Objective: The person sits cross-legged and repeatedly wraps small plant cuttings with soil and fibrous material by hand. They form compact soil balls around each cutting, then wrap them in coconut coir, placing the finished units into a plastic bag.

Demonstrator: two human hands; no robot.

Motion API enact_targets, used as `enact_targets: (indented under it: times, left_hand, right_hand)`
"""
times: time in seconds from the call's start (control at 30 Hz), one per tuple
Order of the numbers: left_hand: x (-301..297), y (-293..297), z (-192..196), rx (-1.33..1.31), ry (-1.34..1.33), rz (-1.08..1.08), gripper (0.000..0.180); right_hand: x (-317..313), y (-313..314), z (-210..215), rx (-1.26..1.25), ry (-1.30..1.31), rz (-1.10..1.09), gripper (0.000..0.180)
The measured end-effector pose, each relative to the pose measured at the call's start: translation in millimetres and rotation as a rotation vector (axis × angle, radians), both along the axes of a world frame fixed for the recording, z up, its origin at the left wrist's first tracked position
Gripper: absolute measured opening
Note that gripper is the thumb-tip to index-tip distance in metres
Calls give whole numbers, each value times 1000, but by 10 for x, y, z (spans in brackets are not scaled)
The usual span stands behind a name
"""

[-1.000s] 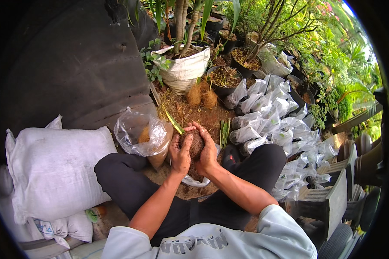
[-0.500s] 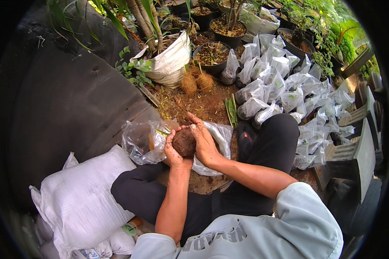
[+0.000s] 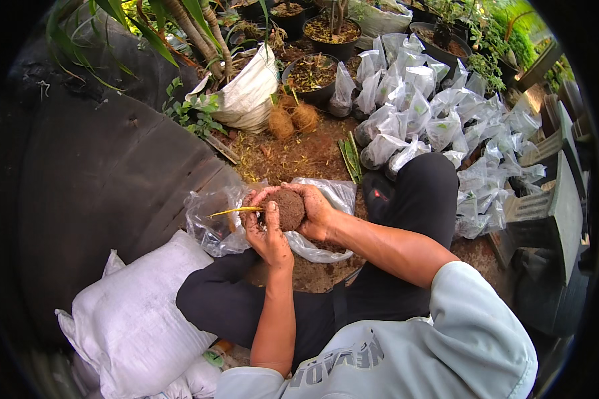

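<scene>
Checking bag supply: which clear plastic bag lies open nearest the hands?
The open clear bag directly under the hands, beside the left knee; the other filled, tied bags stand in a cluster farther back.

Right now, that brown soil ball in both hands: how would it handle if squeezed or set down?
The soil ball looks crumbly: its surface is grainy, so a hard squeeze would probably break it. Both the left hand and right hand cup it, hinting it needs support. Being round, it may roll if set down. The thin yellowish shoot sticking out looks easily bent.

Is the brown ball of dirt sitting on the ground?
No, both hands, left hand and right hand, hold the soil ball up above the lap.
</scene>
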State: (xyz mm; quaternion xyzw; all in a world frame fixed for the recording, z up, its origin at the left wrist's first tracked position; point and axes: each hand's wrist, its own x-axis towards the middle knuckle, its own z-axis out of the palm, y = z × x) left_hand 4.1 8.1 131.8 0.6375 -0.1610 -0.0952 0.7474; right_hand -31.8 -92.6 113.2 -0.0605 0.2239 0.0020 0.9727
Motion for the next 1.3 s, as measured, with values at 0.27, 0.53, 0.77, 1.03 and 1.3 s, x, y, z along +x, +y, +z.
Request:
enact_targets:
  times: [0.27,0.53,0.77,1.03,1.3]
  left_hand:
    - [-72,-30,-219,50,-248,-72,19]
    - [165,4,-34,-516,973,-23,44]
    - [-29,-73,-32,-615,613,29,39]
    - [-145,-86,-143,-182,572,150,30]
    - [18,-73,-39,-54,79,22,42]
  right_hand:
    - [-178,186,26,1,56,-100,28]
    - [-181,66,128,-1570,-15,-193,53]
    - [-177,279,277,-1191,-62,-210,46]
    - [-252,338,82,-1444,48,-388,37]
    - [-40,273,8,-291,-25,-251,45]
